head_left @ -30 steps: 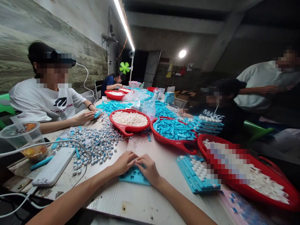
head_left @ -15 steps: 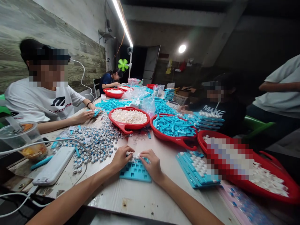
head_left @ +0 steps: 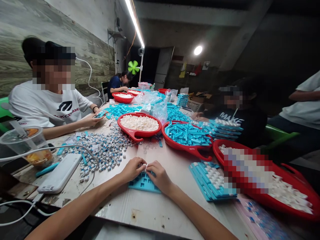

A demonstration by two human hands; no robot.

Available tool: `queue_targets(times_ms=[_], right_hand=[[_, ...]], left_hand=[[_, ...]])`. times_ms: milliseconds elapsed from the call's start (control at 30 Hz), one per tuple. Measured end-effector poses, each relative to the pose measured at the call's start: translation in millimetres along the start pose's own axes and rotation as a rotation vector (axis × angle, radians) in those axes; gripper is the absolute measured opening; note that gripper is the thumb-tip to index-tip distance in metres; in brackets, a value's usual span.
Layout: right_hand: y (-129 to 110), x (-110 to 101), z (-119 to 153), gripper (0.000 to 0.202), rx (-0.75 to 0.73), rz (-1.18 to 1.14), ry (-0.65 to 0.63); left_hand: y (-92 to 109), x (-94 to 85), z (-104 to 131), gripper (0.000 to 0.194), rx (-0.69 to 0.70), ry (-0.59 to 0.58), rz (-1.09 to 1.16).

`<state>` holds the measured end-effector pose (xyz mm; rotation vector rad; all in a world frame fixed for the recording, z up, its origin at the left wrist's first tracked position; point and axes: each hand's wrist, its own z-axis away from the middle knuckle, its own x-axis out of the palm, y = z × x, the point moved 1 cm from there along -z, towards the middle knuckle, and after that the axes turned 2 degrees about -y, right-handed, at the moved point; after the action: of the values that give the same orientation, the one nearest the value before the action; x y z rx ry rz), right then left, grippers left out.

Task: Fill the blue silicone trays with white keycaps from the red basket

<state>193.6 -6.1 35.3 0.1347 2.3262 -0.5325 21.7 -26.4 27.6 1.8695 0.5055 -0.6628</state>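
Observation:
A light-blue panel with square holes (head_left: pixel 143 185) lies flat on the table in front of me. Over its far edge, my left hand (head_left: pixel 133 169) and my right hand (head_left: pixel 158 175) meet fingertip to fingertip, both closed in a pinch. Between them shows a small white piece (head_left: pixel 145 167), seemingly a keycap, mostly covered by the fingers. My right hand hides the panel's right side, and the far row is largely behind my fingers. To the right, a stack of similar blue panels (head_left: pixel 200 180) carries white keycaps on top.
Red baskets hold white caps (head_left: pixel 140 123), blue strips (head_left: pixel 187 133) and more white caps (head_left: pixel 292 193). Small grey-blue switches (head_left: pixel 107 150) spread at left, near a white power bank (head_left: pixel 61 173), its cable and a plastic cup (head_left: pixel 37 150). Co-workers sit at both sides.
My fingertips have drawn together over the panel's far edge, covering the white pieces seen there before. The view has shifted slightly. The co-worker at left has raised a blue piece.

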Motion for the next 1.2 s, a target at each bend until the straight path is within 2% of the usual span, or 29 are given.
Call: queue_targets(times_ms=[233,500,767,933,1100,1200], right_hand=[[-2.7,-1.2,-2.1,0.013,-0.021,0.066,-0.05],[-6.2,-0.1,0.3,0.024,-0.065,0.223,-0.103],[-4.4,0.0,3.7,0.021,-0.008,0.161,-0.088],[-4.8,-4.1,4.0,0.018,0.04,0.12,-0.13],[-2.2,-6.0,6.3,0.017,0.03,0.174,-0.182],[2.5,-7.3,9.2,0.018,0.033,0.174,-0.207]], left_hand=[[-10.5,4.4,-5.5,0.017,-0.05,-0.073,-0.03],[-11.6,5.6,-7.8,0.016,-0.054,-0.125,-0.056],[-11.2,3.9,-7.0,0.021,-0.072,-0.15,-0.015],[-15.6,10.1,-5.0,0.021,-0.079,-0.167,-0.039],[-21.3,14.4,-5.2,0.022,-0.093,-0.202,-0.019],[-20.5,13.7,-4.6,0.022,-0.092,-0.186,-0.011]])
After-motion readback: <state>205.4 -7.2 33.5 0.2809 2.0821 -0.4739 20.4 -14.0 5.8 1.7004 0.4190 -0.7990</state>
